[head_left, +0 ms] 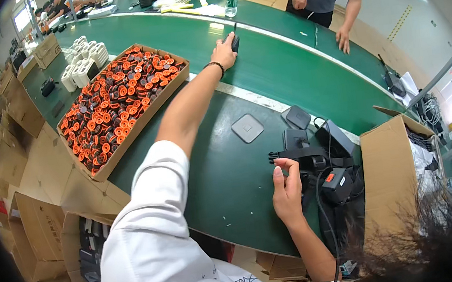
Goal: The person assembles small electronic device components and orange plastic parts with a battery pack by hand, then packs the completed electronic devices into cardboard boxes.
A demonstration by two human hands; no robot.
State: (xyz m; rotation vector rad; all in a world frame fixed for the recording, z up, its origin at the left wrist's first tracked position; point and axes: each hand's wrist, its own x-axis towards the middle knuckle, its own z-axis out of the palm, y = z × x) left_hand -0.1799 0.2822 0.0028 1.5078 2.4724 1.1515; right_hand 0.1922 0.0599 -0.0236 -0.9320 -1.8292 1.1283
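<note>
Left hand, arm fully extended, closes over a small black handheld device lying on the green conveyor belt beyond a shallow cardboard tray of orange-and-black round parts. Right hand pinches the black strap of a black tool with an orange button at the near table edge. 1 grey square pad lies between the hands.

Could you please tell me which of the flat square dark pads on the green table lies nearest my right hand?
The square pad beside the black strap, just above the right hand.
</note>
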